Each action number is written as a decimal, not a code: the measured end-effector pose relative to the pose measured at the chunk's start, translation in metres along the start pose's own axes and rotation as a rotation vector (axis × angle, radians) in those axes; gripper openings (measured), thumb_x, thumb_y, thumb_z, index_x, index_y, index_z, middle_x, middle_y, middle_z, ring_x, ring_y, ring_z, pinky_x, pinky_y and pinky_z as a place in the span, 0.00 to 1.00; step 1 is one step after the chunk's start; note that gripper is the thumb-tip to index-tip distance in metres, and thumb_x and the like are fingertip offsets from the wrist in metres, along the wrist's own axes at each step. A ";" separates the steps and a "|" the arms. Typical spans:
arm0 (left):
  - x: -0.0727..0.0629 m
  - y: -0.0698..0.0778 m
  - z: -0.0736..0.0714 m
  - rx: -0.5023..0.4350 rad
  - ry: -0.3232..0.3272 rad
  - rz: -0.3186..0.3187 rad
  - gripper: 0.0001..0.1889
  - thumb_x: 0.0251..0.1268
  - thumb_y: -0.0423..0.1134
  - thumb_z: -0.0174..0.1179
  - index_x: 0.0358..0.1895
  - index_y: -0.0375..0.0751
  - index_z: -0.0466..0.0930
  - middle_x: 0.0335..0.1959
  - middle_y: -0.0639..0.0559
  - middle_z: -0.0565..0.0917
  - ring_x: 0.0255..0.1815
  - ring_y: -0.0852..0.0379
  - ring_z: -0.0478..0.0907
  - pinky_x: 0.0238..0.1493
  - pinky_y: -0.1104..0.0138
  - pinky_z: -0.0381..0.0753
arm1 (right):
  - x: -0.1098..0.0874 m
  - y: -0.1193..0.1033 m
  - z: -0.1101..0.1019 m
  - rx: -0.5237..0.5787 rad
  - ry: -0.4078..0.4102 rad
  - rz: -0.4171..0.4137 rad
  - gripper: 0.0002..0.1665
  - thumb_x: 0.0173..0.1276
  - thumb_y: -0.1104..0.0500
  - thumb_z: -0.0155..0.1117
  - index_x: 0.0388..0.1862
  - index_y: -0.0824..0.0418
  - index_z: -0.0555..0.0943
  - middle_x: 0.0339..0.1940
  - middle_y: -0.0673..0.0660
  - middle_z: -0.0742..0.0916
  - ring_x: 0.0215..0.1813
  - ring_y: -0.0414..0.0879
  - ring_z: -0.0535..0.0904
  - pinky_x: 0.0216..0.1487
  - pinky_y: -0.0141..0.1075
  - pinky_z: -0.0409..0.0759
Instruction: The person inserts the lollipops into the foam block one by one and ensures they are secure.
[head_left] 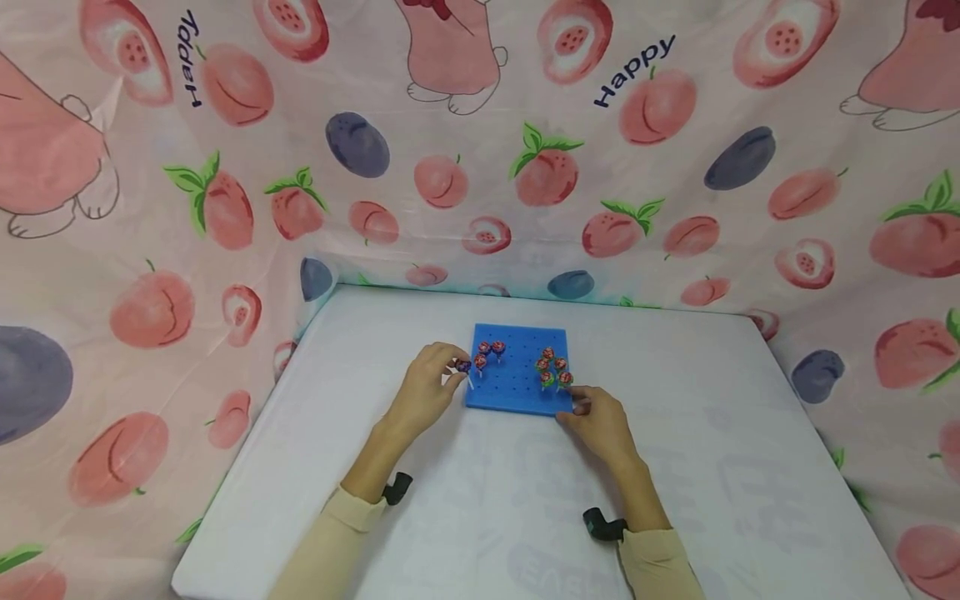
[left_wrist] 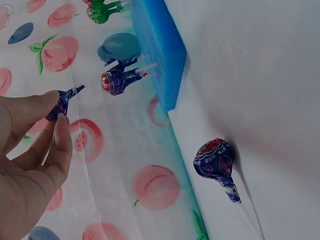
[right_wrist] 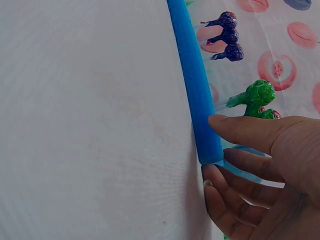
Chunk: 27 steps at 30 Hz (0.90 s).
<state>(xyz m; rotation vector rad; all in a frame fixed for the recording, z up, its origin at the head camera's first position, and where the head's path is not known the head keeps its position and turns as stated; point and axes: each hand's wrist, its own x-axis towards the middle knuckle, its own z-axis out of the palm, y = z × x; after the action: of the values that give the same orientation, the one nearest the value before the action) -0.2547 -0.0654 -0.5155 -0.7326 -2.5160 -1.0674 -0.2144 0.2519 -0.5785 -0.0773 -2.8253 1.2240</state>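
Observation:
My left hand [head_left: 429, 385] pinches a purple-wrapped lollipop [left_wrist: 61, 104] between thumb and fingertips, beside the left edge of a blue pegboard [head_left: 517, 400]. Its white stick slants down in the head view. Three purple lollipops [head_left: 498, 347] stand upright in the board's left part. On the right, several green-and-red lollipops [head_left: 548, 354] stand close together. My right hand [head_left: 602, 423] grips the board's near right corner, thumb on the front side and fingers around the right side [right_wrist: 212, 140]. Another purple lollipop [left_wrist: 214, 159] lies on the table in the left wrist view, hidden in the head view.
A white cloth [head_left: 495, 517] covers the table. Around its back and sides hangs a pink fruit-print curtain [head_left: 465, 167]. Dark wrist-camera mounts [head_left: 603, 525] stick out from both wrists. Small holes dot the board between the two lollipop groups.

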 end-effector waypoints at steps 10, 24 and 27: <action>0.004 -0.001 0.006 0.006 -0.031 0.024 0.14 0.64 0.25 0.71 0.50 0.40 0.85 0.52 0.50 0.84 0.50 0.54 0.80 0.49 0.62 0.84 | 0.000 -0.001 0.000 -0.006 0.000 0.000 0.32 0.64 0.58 0.80 0.66 0.63 0.82 0.54 0.61 0.87 0.49 0.51 0.85 0.49 0.48 0.85; 0.009 -0.003 0.014 -0.001 -0.060 0.058 0.16 0.63 0.22 0.70 0.51 0.42 0.86 0.51 0.51 0.84 0.51 0.54 0.80 0.50 0.64 0.84 | 0.001 0.000 -0.001 -0.021 0.006 -0.008 0.31 0.64 0.58 0.80 0.65 0.63 0.83 0.52 0.61 0.87 0.47 0.50 0.85 0.47 0.47 0.85; 0.010 -0.004 0.016 -0.001 -0.067 0.052 0.15 0.64 0.23 0.70 0.51 0.42 0.86 0.52 0.51 0.84 0.51 0.55 0.80 0.51 0.64 0.84 | 0.000 0.000 -0.002 -0.023 0.006 -0.013 0.31 0.64 0.58 0.80 0.64 0.64 0.83 0.50 0.61 0.87 0.46 0.50 0.85 0.46 0.47 0.85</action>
<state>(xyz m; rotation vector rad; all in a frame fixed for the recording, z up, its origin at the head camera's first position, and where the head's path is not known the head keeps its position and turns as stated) -0.2667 -0.0528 -0.5238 -0.8428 -2.5379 -1.0432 -0.2148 0.2531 -0.5774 -0.0630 -2.8304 1.1864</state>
